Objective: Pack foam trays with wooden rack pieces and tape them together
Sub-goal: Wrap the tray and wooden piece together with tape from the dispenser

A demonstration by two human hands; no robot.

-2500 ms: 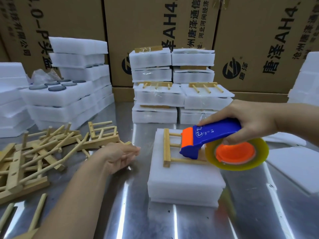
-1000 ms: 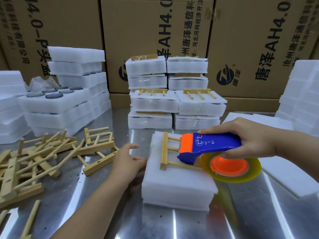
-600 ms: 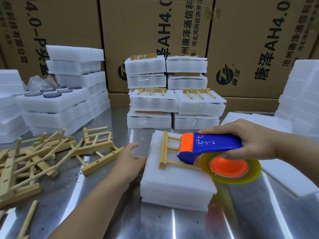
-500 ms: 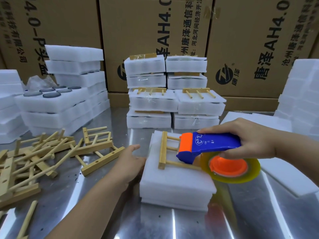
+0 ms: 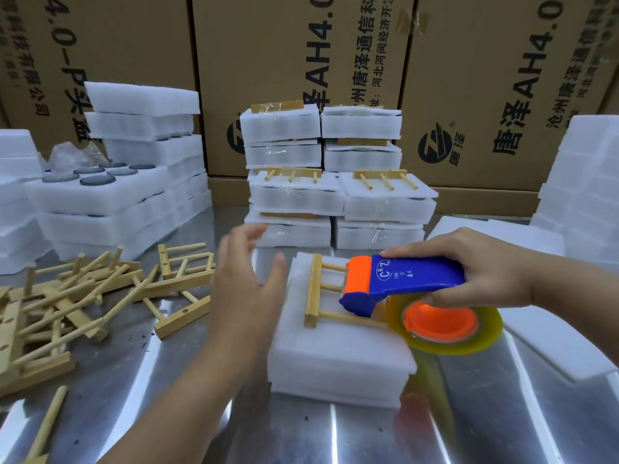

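Note:
A stack of white foam trays [image 5: 338, 360] lies on the metal table in front of me. A wooden rack piece [image 5: 321, 293] with three dowels lies on top of it. My right hand [image 5: 475, 272] grips a blue and orange tape dispenser [image 5: 405, 283] carrying a roll of clear tape [image 5: 449, 326], its orange head over the rack piece's dowels. My left hand [image 5: 248, 286] hovers open and blurred just left of the foam stack, fingers spread, touching nothing.
A heap of loose wooden rack pieces [image 5: 83, 296] covers the table's left. Taped foam packs [image 5: 335, 179] stand stacked behind, against cardboard boxes [image 5: 301, 61]. More foam trays [image 5: 117, 182] pile up at left, and loose foam sheets [image 5: 552, 336] lie at right.
My left hand has lifted off the foam stack's left side and risen, fingers spreading. The right hand and the dispenser have hardly moved.

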